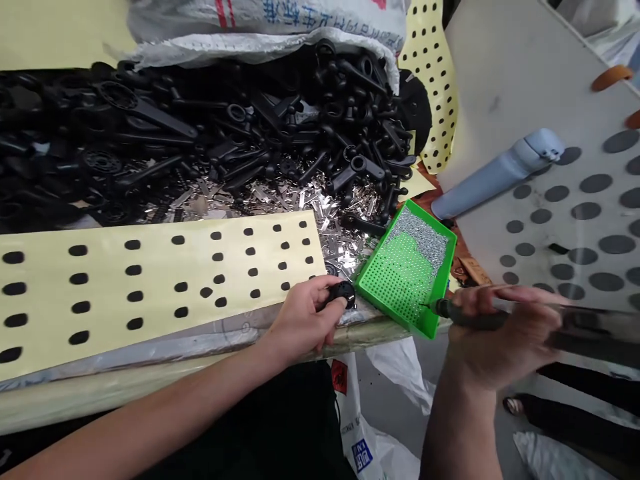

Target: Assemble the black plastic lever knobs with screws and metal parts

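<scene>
My left hand (306, 319) is closed on a small round black plastic part (341, 293), pressing it against the table edge beside a green perforated tray (406, 279). That tray holds a heap of tiny silver screws (424, 238) in its far corner. My right hand (505, 337) grips a dark powered screwdriver (470, 317); its bit points left and touches the tray's near corner.
A big pile of black plastic parts (210, 133) and loose silver metal strips (300, 200) covers the table behind. A yellow sheet with oval holes (150, 280) lies in front. At right stand a grey bottle (500, 172) and a white holed board (575, 213).
</scene>
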A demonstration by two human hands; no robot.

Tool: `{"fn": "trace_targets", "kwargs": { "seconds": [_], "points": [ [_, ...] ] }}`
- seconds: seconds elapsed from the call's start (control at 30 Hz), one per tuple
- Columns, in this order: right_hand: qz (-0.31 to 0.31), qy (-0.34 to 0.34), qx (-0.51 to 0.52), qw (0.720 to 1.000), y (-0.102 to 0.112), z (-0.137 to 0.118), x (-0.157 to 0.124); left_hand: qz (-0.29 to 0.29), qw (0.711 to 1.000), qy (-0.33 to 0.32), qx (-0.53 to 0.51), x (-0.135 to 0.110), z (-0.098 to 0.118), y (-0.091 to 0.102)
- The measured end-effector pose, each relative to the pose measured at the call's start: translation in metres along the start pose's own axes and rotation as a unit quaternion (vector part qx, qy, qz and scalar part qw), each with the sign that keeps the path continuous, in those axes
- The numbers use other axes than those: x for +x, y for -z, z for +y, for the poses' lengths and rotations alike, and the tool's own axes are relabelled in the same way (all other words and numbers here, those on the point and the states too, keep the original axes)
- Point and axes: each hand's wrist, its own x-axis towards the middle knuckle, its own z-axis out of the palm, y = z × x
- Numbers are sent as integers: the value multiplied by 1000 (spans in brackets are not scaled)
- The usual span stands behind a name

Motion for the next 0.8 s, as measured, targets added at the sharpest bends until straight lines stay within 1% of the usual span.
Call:
{"fn": "trace_targets", "kwargs": {
  "seconds": [0.1,0.27,0.4,0.57,0.7,0.8],
  "points": [
    [20,13,56,998,2,12,-3,4,1000,2,2,-1,2,-1],
    [12,-7,75,997,5,24,-6,6,1000,10,10,-1,2,-1],
    [14,-6,76,997,6,25,-5,13,1000,16,16,-1,2,0],
    [13,1,77,997,5,24,-6,8,1000,20,16,-1,4,-1],
    [3,10,75,997,6,28,-6,9,1000,27,12,-2,4,0],
    [-11,16,75,997,6,28,-5,1,1000,21,6,-2,4,1]
  ]
}}
